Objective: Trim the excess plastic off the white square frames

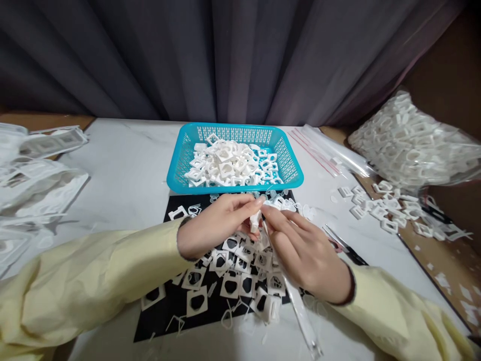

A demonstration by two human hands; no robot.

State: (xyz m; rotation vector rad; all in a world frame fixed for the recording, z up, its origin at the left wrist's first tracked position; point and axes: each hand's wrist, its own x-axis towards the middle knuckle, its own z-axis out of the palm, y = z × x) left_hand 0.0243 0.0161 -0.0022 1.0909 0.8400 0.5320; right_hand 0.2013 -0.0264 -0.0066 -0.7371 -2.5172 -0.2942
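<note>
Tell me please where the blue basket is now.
In the head view, the blue basket sits on the white table at upper middle, just beyond the left hand and the right hand.

The left hand (221, 219) holds 1 white piece (255, 221), the right hand (306, 253) a slim tool (299, 311).

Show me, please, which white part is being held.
The part pinched in the left hand, raised above the mat; other parts lie in the basket, on the mat or table, or in the bag.
</note>
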